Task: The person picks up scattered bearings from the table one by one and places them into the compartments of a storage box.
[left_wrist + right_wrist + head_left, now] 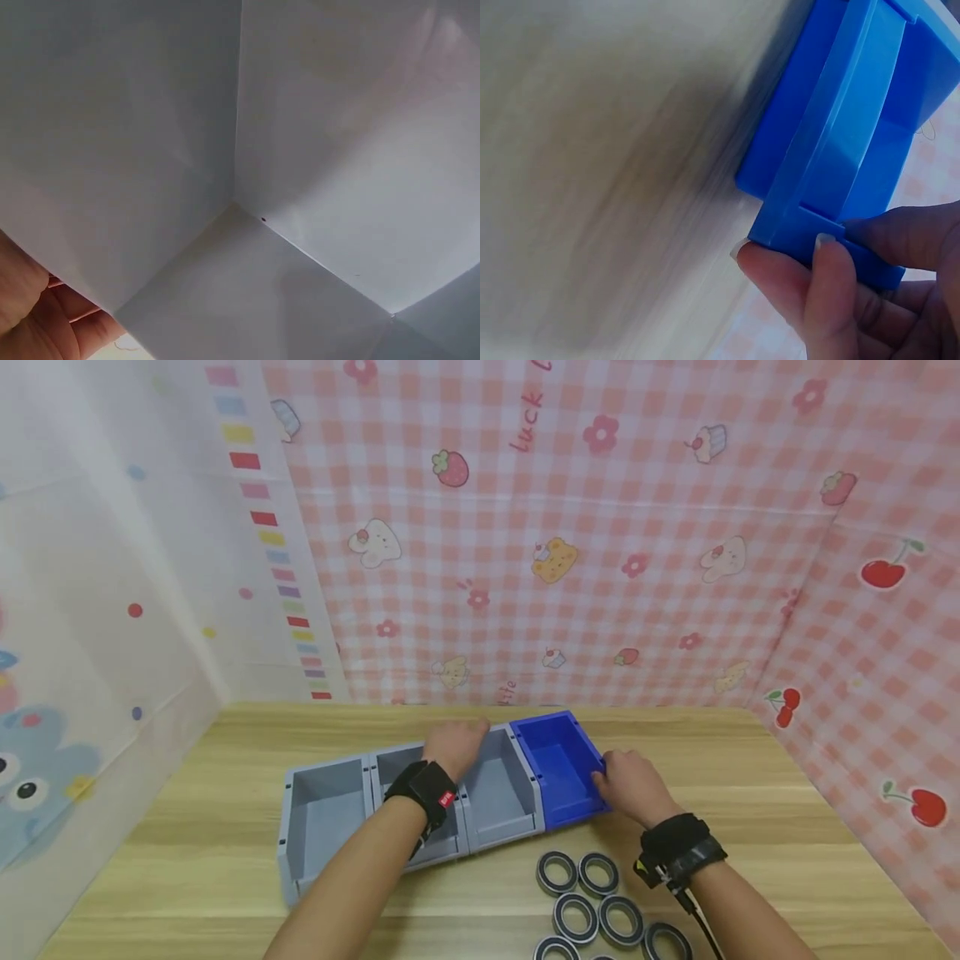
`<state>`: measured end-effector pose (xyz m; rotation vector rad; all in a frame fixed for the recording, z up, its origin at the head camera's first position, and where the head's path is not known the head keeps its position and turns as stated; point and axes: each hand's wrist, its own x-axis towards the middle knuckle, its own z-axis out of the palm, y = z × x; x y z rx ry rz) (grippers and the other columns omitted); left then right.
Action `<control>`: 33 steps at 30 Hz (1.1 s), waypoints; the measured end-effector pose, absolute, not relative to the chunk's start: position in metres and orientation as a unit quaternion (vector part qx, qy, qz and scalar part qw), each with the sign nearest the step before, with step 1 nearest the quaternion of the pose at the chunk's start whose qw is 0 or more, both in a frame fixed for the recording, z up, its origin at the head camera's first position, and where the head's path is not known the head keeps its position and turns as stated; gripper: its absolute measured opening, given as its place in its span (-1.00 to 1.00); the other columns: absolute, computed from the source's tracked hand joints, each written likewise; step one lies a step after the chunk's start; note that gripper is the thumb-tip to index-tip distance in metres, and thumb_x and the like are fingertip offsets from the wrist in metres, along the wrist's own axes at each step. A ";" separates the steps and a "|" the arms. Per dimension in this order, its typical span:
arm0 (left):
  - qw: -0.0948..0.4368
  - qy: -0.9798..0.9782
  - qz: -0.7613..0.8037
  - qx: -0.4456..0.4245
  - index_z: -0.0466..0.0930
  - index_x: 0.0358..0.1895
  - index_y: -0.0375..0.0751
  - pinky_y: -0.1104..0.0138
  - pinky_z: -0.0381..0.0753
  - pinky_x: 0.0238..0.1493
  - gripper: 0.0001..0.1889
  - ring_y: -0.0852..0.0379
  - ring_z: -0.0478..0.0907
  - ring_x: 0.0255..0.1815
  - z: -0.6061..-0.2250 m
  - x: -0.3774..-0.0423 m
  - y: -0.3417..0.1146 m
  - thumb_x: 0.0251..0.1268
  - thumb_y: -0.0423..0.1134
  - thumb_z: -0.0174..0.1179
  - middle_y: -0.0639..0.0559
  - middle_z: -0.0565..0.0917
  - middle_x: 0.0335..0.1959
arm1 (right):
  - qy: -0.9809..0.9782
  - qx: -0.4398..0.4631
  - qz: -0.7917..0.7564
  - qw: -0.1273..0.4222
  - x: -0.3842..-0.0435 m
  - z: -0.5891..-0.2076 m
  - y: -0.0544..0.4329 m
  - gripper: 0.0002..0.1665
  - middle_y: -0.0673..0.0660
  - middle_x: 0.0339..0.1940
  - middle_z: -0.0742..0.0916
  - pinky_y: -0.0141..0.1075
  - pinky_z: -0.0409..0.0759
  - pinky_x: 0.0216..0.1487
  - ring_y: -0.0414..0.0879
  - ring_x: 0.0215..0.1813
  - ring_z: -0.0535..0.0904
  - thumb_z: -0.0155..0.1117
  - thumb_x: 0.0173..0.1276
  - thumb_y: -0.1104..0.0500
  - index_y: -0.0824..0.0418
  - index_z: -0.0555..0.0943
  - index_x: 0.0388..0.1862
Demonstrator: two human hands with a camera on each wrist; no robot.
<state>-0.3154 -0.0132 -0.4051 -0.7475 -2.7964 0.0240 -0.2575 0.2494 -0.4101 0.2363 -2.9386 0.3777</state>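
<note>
A person's two bare hands grasp a joined line of bins on a pale wood-grain tabletop (780, 843). The right hand (633, 785) pinches the near right corner of a bright blue, rectangular, open-topped plastic bin (558, 768), thumb inside the wall and fingers outside; the bin lies directly to that hand's left. The left hand (455, 747) reaches across a row of three grey, rectangular, open-topped plastic bins (487, 793) and grips the far rim, its fingers curled beyond the wall in the left wrist view. The row sits under the left forearm, set at a slant, with the blue bin at its right end. On the near side of the blue bin, left of the right wrist, lies a cluster of round bearings with black faces and silver rims (576, 895). A pink-and-white checked cloth (487, 610) hangs behind.
</note>
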 end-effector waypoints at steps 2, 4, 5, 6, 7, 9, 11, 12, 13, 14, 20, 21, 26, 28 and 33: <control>0.130 -0.957 0.011 -0.260 0.54 0.03 -0.15 0.17 0.56 -0.50 -0.78 -0.01 0.58 -0.53 -0.406 -0.316 -0.012 0.42 -0.37 -0.03 -0.07 0.64 -0.49 | -0.985 0.074 0.127 0.086 -0.254 -0.409 0.250 -0.79 0.15 -0.62 0.55 -0.11 0.42 -0.51 0.02 -0.54 0.49 0.29 0.24 0.24 0.40 0.57 -0.45; 0.137 -0.954 0.011 -0.265 0.54 0.02 -0.15 0.16 0.56 -0.51 -0.78 -0.02 0.59 -0.54 -0.406 -0.315 -0.010 0.41 -0.38 -0.02 -0.07 0.64 -0.50 | -0.986 0.069 0.128 0.087 -0.250 -0.408 0.250 -0.78 0.16 -0.62 0.55 -0.11 0.43 -0.51 0.03 -0.54 0.49 0.29 0.24 0.24 0.41 0.57 -0.45; 0.141 -0.953 0.009 -0.269 0.54 0.01 -0.15 0.16 0.56 -0.52 -0.78 -0.01 0.58 -0.55 -0.406 -0.316 -0.010 0.41 -0.38 -0.01 -0.07 0.63 -0.52 | -0.986 0.067 0.128 0.087 -0.248 -0.407 0.250 -0.78 0.16 -0.63 0.55 -0.11 0.43 -0.52 0.03 -0.55 0.49 0.29 0.24 0.24 0.41 0.57 -0.46; 0.145 -0.951 0.010 -0.273 0.54 0.01 -0.15 0.16 0.56 -0.52 -0.78 -0.01 0.58 -0.56 -0.407 -0.316 -0.009 0.40 -0.39 -0.01 -0.07 0.63 -0.54 | -0.986 0.065 0.126 0.089 -0.246 -0.407 0.251 -0.78 0.16 -0.63 0.55 -0.10 0.44 -0.52 0.03 -0.55 0.50 0.29 0.24 0.24 0.42 0.57 -0.46; 0.148 -0.950 0.010 -0.276 0.54 0.01 -0.15 0.16 0.55 -0.52 -0.78 -0.01 0.57 -0.56 -0.407 -0.316 -0.008 0.39 -0.39 -0.01 -0.06 0.62 -0.55 | -0.986 0.064 0.125 0.090 -0.244 -0.407 0.251 -0.78 0.17 -0.63 0.55 -0.10 0.44 -0.52 0.03 -0.55 0.50 0.30 0.24 0.24 0.42 0.57 -0.47; 0.151 -0.946 0.014 -0.285 0.53 0.01 -0.14 0.17 0.55 -0.52 -0.77 -0.01 0.57 -0.57 -0.408 -0.318 -0.007 0.38 -0.40 0.00 -0.05 0.60 -0.58 | -0.986 0.059 0.125 0.090 -0.241 -0.406 0.252 -0.77 0.17 -0.63 0.56 -0.09 0.45 -0.52 0.04 -0.55 0.51 0.29 0.24 0.24 0.42 0.57 -0.47; 0.152 -0.945 0.018 -0.290 0.52 0.02 -0.13 0.16 0.55 -0.50 -0.77 -0.01 0.57 -0.55 -0.409 -0.319 -0.005 0.39 -0.39 0.00 -0.05 0.60 -0.57 | -0.986 0.053 0.127 0.089 -0.238 -0.406 0.253 -0.77 0.17 -0.63 0.57 -0.09 0.45 -0.52 0.04 -0.55 0.51 0.29 0.24 0.24 0.42 0.58 -0.47; 0.150 -0.944 0.020 -0.292 0.51 0.03 -0.13 0.16 0.55 -0.50 -0.77 -0.01 0.57 -0.54 -0.409 -0.319 -0.004 0.39 -0.39 -0.01 -0.05 0.59 -0.57 | -0.987 0.049 0.128 0.088 -0.237 -0.406 0.254 -0.77 0.18 -0.63 0.57 -0.09 0.45 -0.52 0.04 -0.55 0.52 0.29 0.23 0.23 0.43 0.59 -0.46; 0.148 -0.944 0.020 -0.293 0.51 0.04 -0.12 0.17 0.55 -0.49 -0.77 -0.01 0.57 -0.54 -0.409 -0.320 -0.003 0.40 -0.38 0.00 -0.05 0.59 -0.57 | -0.986 0.047 0.130 0.088 -0.235 -0.406 0.254 -0.77 0.17 -0.63 0.57 -0.09 0.44 -0.53 0.04 -0.55 0.51 0.29 0.23 0.23 0.43 0.59 -0.46; 0.146 -0.944 0.022 -0.295 0.50 0.06 -0.11 0.17 0.55 -0.49 -0.76 0.00 0.56 -0.54 -0.409 -0.320 -0.002 0.40 -0.37 -0.01 -0.04 0.59 -0.57 | -0.986 0.043 0.134 0.086 -0.234 -0.407 0.255 -0.77 0.16 -0.64 0.56 -0.11 0.43 -0.54 0.03 -0.56 0.51 0.29 0.24 0.23 0.43 0.59 -0.47; 0.138 -0.944 0.033 -0.297 0.50 0.12 -0.08 0.20 0.53 -0.53 -0.72 0.06 0.50 -0.60 -0.412 -0.321 0.003 0.42 -0.35 -0.01 -0.01 0.54 -0.61 | -0.987 0.023 0.138 0.083 -0.227 -0.410 0.256 -0.76 0.18 -0.64 0.55 -0.11 0.44 -0.54 0.04 -0.57 0.50 0.27 0.23 0.23 0.43 0.58 -0.48; 0.139 -0.944 0.036 -0.296 0.50 0.13 -0.08 0.20 0.53 -0.54 -0.71 0.07 0.49 -0.61 -0.412 -0.322 0.003 0.42 -0.35 -0.01 0.00 0.53 -0.62 | -0.987 0.022 0.136 0.086 -0.227 -0.410 0.256 -0.76 0.19 -0.64 0.56 -0.09 0.45 -0.53 0.05 -0.56 0.50 0.27 0.23 0.23 0.43 0.58 -0.47; 0.150 -0.942 0.074 -0.292 0.51 0.15 -0.06 0.18 0.56 -0.41 -0.70 0.04 0.56 -0.49 -0.412 -0.322 0.001 0.43 -0.33 -0.01 -0.01 0.62 -0.51 | -0.986 0.024 0.131 0.103 -0.227 -0.411 0.255 -0.76 0.23 -0.63 0.57 -0.06 0.46 -0.53 0.08 -0.56 0.52 0.27 0.22 0.23 0.43 0.58 -0.49; 0.152 -0.941 0.090 -0.290 0.54 0.14 -0.05 0.13 0.57 -0.24 -0.71 -0.01 0.61 -0.32 -0.409 -0.321 -0.003 0.43 -0.30 0.01 -0.04 0.68 -0.33 | -0.985 0.025 0.131 0.108 -0.227 -0.411 0.255 -0.76 0.24 -0.63 0.57 -0.05 0.46 -0.54 0.09 -0.56 0.52 0.27 0.21 0.24 0.42 0.57 -0.52; 0.160 -0.946 0.059 -0.276 0.62 -0.04 -0.12 0.03 0.48 -0.03 -0.81 -0.11 0.58 -0.08 -0.397 -0.316 -0.028 0.39 -0.23 0.11 -0.09 0.67 -0.13 | -0.985 0.014 0.133 0.108 -0.225 -0.411 0.259 -0.77 0.25 -0.63 0.58 -0.03 0.47 -0.53 0.10 -0.57 0.52 0.27 0.19 0.24 0.41 0.57 -0.56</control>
